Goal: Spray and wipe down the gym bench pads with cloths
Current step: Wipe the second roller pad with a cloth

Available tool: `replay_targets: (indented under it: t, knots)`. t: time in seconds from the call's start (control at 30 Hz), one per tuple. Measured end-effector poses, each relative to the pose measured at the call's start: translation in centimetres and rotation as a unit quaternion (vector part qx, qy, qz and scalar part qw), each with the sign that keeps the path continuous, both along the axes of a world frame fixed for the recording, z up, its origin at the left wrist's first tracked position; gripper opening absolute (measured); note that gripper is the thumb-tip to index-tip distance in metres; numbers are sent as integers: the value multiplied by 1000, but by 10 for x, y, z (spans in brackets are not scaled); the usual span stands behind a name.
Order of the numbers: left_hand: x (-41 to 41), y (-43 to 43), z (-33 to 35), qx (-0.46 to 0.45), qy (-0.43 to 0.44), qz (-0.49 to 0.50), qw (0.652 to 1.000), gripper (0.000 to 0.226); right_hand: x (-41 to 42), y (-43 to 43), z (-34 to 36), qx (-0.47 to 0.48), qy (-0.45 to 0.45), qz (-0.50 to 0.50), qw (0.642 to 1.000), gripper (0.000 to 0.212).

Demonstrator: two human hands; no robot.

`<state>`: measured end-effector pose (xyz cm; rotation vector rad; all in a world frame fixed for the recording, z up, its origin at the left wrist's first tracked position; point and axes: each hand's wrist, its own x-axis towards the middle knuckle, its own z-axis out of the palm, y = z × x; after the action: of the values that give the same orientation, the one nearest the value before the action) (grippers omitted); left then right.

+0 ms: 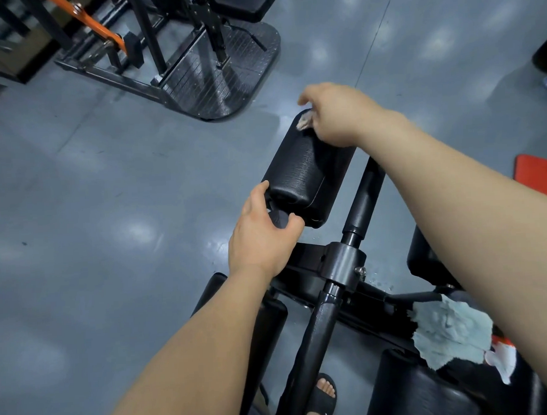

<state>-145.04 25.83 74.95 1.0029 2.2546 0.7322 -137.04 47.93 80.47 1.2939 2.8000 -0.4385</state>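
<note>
A black roller pad (302,171) on the bench's black frame (340,267) juts out over the floor. My left hand (261,236) grips its near end, thumb and fingers curled round the edge. At the pad's far end, my right hand (334,113) holds a small beige cloth (304,122) against it; only a corner of the cloth shows. A light blue cloth (450,334) lies on the bench at lower right. Beside it shows the white and orange head of a spray bottle (501,360), partly hidden by my right arm.
More black pads sit at the bottom left (262,333), bottom right (415,392) and right (425,260). My sandalled foot (321,396) stands under the frame. A gym machine with a tread-plate base (216,81) stands at the upper left. A red mat (537,174) lies at the right edge.
</note>
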Motion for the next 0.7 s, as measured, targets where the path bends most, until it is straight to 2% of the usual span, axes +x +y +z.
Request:
replay_targets:
  t: [0.13, 0.27, 0.5, 0.7]
  knots:
    - [0, -1, 0, 2, 2, 1, 1000, 73, 3, 10, -8, 18, -16, -30, 999, 29]
    - [0, -1, 0, 3, 2, 1, 1000, 73, 4, -2, -14, 17, 12, -34, 999, 25]
    - [0, -1, 0, 0, -1, 4, 1000, 72, 16, -34, -10, -18, 39, 71, 997, 29]
    - [0, 0, -1, -2, 3, 2, 1000, 72, 20, -58, -16, -23, 53, 124, 991, 14]
